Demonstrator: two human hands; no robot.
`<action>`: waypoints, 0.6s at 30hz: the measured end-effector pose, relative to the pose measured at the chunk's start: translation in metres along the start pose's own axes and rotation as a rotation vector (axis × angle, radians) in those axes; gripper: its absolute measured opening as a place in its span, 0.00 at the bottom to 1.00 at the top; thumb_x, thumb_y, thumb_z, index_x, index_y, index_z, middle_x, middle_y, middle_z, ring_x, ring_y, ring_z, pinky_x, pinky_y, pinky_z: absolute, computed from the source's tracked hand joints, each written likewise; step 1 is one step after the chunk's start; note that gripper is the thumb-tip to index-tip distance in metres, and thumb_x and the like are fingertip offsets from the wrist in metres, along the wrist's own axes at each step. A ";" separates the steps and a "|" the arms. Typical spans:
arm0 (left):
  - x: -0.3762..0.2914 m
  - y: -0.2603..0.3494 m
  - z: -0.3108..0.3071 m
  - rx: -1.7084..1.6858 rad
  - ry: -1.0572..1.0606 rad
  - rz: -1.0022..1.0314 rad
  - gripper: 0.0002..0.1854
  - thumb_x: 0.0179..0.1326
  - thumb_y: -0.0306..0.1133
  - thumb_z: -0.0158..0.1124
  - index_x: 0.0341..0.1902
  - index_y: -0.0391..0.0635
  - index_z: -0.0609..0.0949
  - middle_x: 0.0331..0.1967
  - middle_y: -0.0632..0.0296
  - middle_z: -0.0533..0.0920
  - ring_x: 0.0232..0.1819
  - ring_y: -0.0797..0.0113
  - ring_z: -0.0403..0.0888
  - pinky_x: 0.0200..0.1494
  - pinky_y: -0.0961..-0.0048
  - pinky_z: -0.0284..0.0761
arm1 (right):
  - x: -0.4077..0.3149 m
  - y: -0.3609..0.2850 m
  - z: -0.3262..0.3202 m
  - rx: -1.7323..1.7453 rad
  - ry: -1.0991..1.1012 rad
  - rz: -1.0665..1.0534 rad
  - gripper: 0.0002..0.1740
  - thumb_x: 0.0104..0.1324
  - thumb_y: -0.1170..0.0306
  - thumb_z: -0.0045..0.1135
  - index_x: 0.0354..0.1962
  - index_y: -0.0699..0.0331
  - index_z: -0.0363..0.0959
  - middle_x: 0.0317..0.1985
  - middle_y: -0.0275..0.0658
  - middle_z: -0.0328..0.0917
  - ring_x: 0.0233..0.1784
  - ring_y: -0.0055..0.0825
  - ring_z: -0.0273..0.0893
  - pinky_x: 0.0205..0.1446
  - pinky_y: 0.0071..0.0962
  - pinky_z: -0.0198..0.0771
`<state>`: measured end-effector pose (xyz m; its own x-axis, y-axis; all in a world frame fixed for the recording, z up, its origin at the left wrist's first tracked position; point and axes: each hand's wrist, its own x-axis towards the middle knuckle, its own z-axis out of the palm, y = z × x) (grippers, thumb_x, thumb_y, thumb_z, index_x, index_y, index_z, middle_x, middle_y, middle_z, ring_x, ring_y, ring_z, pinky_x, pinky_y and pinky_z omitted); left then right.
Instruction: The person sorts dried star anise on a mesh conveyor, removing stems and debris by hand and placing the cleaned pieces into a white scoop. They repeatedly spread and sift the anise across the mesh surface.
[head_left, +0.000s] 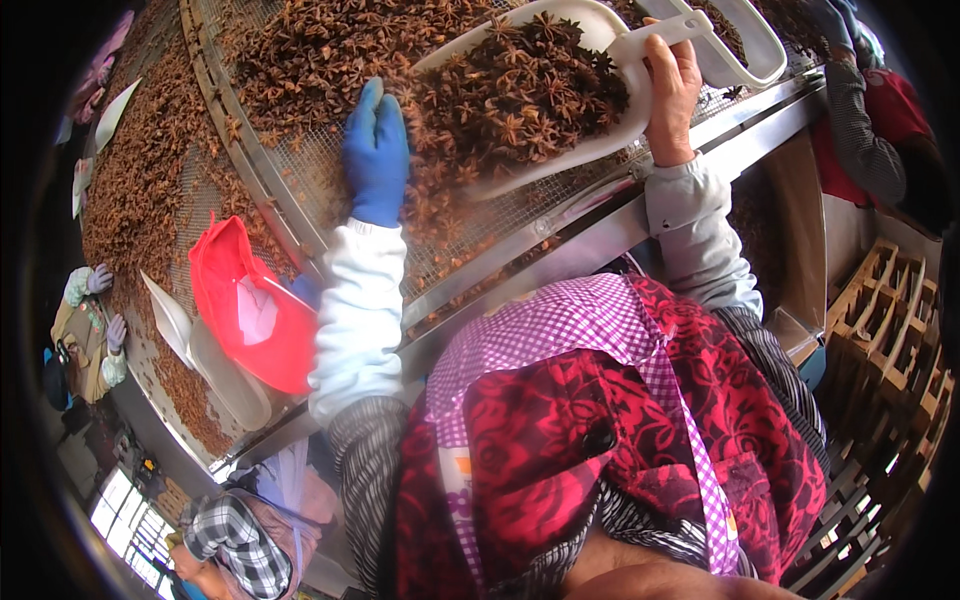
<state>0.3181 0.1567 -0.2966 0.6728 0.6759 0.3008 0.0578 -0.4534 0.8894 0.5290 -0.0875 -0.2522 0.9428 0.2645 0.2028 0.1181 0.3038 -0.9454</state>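
My right hand (672, 101), bare, grips the handle of a white plastic scoop (637, 112) heaped with dried star anise (540, 82). The scoop lies tilted over a wire mesh tray (311, 169), its mouth towards the left, and pods spread from that side onto the mesh. Just left of these pods is my left hand (377, 154) in a blue glove, fingers stretched forward and nothing seen in its grasp. A larger pile of star anise (300, 60) covers the mesh beyond it.
A metal rail (240, 142) divides the mesh from another surface strewn with star anise (139, 180). A red bag (255, 315) and white scoops (229, 375) lie at left. Another white scoop (757, 45) is at upper right. Co-workers stand around; wooden pallets (892, 315) are at right.
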 end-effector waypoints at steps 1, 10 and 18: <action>0.002 0.004 0.001 -0.087 0.013 -0.094 0.19 0.75 0.37 0.51 0.64 0.42 0.75 0.62 0.54 0.77 0.63 0.64 0.75 0.64 0.71 0.70 | 0.000 0.000 0.001 0.023 -0.005 -0.002 0.13 0.70 0.70 0.54 0.49 0.68 0.74 0.41 0.36 0.79 0.41 0.20 0.77 0.47 0.22 0.75; 0.025 0.085 0.035 0.282 -0.190 0.343 0.19 0.76 0.37 0.45 0.62 0.43 0.75 0.59 0.55 0.78 0.54 0.65 0.82 0.60 0.70 0.79 | 0.012 0.027 -0.009 0.111 0.010 0.013 0.15 0.69 0.69 0.57 0.50 0.67 0.74 0.42 0.36 0.79 0.42 0.21 0.77 0.47 0.22 0.75; 0.007 0.109 -0.015 -0.100 -0.176 0.307 0.24 0.72 0.31 0.55 0.69 0.41 0.68 0.66 0.50 0.72 0.64 0.58 0.75 0.64 0.68 0.71 | 0.012 0.005 -0.014 0.087 -0.029 0.043 0.15 0.70 0.70 0.54 0.51 0.68 0.74 0.41 0.37 0.80 0.42 0.23 0.78 0.46 0.24 0.76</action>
<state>0.3184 0.1208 -0.1927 0.7647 0.4032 0.5027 -0.2327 -0.5547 0.7989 0.5450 -0.0957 -0.2582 0.9367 0.3054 0.1709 0.0488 0.3695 -0.9280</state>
